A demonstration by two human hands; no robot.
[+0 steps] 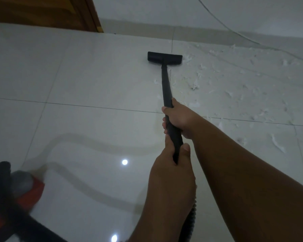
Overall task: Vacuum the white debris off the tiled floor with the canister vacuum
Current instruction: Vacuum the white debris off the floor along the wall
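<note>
both hands closed round the wand point(165, 84): right hand point(179, 119) farther up, left hand point(171, 165) nearer, at the hose end. head point(164, 57) sits flat on the floor point(77, 75), far centre, at the left edge of the debris point(234, 81), which covers the right side. best bet imo: keep head flat, sweep right in slow overlapping passes, steer w/ right hand, mind the cable point(222, 23) far right. canister point(16, 189) near left is blurred and cut off; hose point(191, 222) mostly hidden behind the left arm. debris runs out of frame, extent unclear.

Glossy tiled floor point(94, 81), matt wand point(165, 81)
</note>
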